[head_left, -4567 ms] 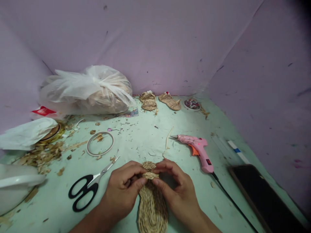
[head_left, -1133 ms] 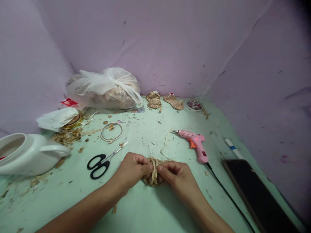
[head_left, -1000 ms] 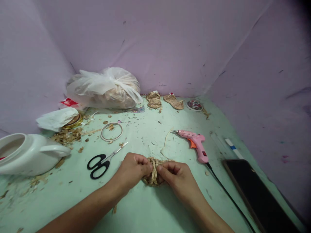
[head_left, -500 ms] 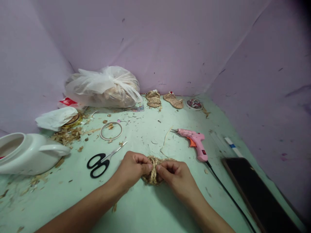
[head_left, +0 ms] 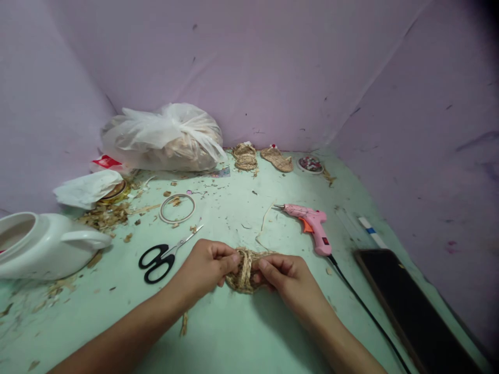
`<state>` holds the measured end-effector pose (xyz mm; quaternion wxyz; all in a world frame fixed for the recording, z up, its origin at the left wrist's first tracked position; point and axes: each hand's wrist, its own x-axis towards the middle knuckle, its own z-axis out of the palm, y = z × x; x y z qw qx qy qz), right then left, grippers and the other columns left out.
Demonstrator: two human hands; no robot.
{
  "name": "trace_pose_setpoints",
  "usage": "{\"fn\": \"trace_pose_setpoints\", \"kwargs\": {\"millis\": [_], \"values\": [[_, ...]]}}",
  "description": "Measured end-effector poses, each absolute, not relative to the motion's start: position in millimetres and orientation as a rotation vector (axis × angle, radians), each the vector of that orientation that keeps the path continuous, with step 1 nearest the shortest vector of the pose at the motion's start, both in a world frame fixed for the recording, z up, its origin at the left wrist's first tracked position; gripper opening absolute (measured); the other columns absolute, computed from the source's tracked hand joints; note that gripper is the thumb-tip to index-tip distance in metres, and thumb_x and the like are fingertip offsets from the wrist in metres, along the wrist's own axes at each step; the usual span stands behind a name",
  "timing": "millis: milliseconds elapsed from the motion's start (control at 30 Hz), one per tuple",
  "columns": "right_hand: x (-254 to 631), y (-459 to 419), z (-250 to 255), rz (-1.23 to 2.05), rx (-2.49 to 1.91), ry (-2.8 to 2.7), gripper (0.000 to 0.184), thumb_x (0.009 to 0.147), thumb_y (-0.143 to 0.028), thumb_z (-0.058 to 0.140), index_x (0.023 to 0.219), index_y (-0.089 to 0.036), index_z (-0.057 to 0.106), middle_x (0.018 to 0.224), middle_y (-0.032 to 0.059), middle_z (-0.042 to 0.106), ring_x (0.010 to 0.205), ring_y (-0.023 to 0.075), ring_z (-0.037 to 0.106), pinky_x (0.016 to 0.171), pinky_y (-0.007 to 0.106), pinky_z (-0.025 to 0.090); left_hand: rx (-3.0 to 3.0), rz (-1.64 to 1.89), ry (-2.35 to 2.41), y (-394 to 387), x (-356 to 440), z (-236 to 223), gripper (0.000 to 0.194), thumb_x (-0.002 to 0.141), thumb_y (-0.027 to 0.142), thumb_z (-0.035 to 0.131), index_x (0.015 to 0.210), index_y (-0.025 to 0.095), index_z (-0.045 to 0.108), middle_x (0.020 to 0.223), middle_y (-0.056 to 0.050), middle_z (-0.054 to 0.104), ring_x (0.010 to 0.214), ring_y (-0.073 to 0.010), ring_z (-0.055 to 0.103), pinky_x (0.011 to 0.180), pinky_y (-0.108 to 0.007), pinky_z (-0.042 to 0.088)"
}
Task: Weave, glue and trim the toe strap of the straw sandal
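Observation:
Between my hands is a small sandal of woven, braided straw (head_left: 245, 283), with a braided strap across its top. My left hand (head_left: 212, 264) pinches its left side between thumb and fingers. On the opposite side, my right hand (head_left: 284, 271) grips the edge, thumb on top and fingertips partly hidden beneath. Left of my hands lie black-handled scissors (head_left: 161, 262), their blades pointing away to the right. A pink glue gun (head_left: 312, 223) rests on its side beyond my right hand. One thin pale strand (head_left: 265, 223) runs from the sandal toward the gun's nozzle.
A white pitcher (head_left: 50, 249) lies at the left near straw scraps (head_left: 107, 215) and a roll of tape (head_left: 177, 209). Behind are a stuffed plastic bag (head_left: 167, 140), two small straw sandals (head_left: 276, 159) and a dish of beads (head_left: 310, 164). A phone (head_left: 405, 301) lies right, beside the glue gun's cord (head_left: 362, 306).
My hands have drawn slightly apart along the sandal, showing more of its strap and front edge. The camera view has shifted a little.

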<state>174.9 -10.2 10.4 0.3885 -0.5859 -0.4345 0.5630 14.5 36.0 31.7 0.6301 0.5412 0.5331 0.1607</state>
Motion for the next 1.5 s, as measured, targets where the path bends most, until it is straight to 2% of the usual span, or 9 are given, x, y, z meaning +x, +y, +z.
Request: {"fn": "trace_pose_setpoints", "kwargs": {"millis": [167,533,833,967,1100,1167,1300,1400,1500], "values": [[175,-13,15,1.507,-1.553,-1.174,0.022,0.064,-0.032,0.06,0.051,-0.015,0.06,0.046,-0.0032,0.045,0.046,0.008,0.034,0.046,0.022,0.025,1.351,0.206,1.213,35,8,34,0.01,0.057,0.02,0.053,0.056,0.013,0.061,0.044,0.005,0.044,0.043,-0.0066,0.032,0.043,-0.021,0.024],[168,-12,12,1.487,-1.575,-1.161,0.021,0.063,-0.029,0.056,0.047,-0.016,0.05,0.046,-0.0049,0.038,0.046,0.0072,0.03,0.044,0.022,0.022,1.318,0.28,1.199,30,15,25,0.01,0.057,0.019,0.054,0.054,0.013,0.061,0.044,0.005,0.04,0.045,-0.0073,0.029,0.045,-0.023,0.022],[167,-12,15,1.493,-1.546,-1.153,0.018,0.061,-0.027,0.057,0.047,-0.016,0.053,0.047,-0.0036,0.045,0.048,0.0087,0.037,0.047,0.022,0.028,1.339,0.287,1.175,30,15,24,0.011,0.057,0.017,0.052,0.053,0.013,0.061,0.045,0.005,0.037,0.047,-0.0075,0.027,0.046,-0.024,0.02],[166,-12,14,1.457,-1.538,-1.175,0.02,0.063,-0.026,0.057,0.046,-0.016,0.054,0.046,-0.0042,0.044,0.046,0.0079,0.036,0.046,0.022,0.027,1.343,0.288,1.183,29,17,23,0.011,0.057,0.018,0.053,0.052,0.013,0.061,0.044,0.005,0.037,0.046,-0.0073,0.027,0.045,-0.023,0.02],[177,-11,18,1.478,-1.543,-1.227,0.024,0.066,-0.033,0.058,0.05,-0.015,0.06,0.047,-0.0021,0.05,0.047,0.0095,0.04,0.047,0.023,0.03,1.424,0.21,1.199,38,9,35,0.015,0.06,0.023,0.054,0.058,0.014,0.064,0.045,0.004,0.045,0.043,-0.0086,0.034,0.044,-0.023,0.025],[191,-11,21,1.398,-1.598,-1.252,0.027,0.07,-0.039,0.057,0.063,-0.015,0.067,0.059,0.0025,0.061,0.054,0.0136,0.05,0.053,0.026,0.037,1.513,0.177,1.208,46,-1,45,0.017,0.062,0.026,0.054,0.065,0.015,0.067,0.049,0.002,0.052,0.045,-0.0104,0.041,0.047,-0.023,0.029],[216,-9,21,0.779,-1.988,-1.52,0.025,0.072,-0.038,0.058,0.084,-0.019,0.07,0.075,0.006,0.068,0.065,0.0201,0.058,0.059,0.03,0.039,1.793,0.054,1.349,50,-14,55,0.015,0.061,0.027,0.056,0.05,0.018,0.06,0.048,0.0,0.053,0.049,-0.0133,0.044,0.049,-0.025,0.028],[219,-9,20,0.609,-2.089,-1.793,0.02,0.075,-0.033,0.055,0.085,-0.023,0.069,0.087,0.005,0.069,0.074,0.0221,0.061,0.062,0.031,0.039,1.834,0.097,1.443,41,-10,49,0.025,0.057,0.028,0.061,0.038,0.019,0.049,0.04,0.001,0.041,0.045,-0.013,0.036,0.05,-0.027,0.021],[212,-11,22,0.524,-2.165,-1.904,0.019,0.076,-0.03,0.053,0.082,-0.021,0.069,0.081,0.0063,0.07,0.069,0.0218,0.062,0.059,0.03,0.037,1.676,0.25,1.491,34,-2,40,0.021,0.055,0.025,0.062,0.039,0.019,0.051,0.044,0.0,0.045,0.049,-0.0137,0.038,0.052,-0.027,0.022]]}}
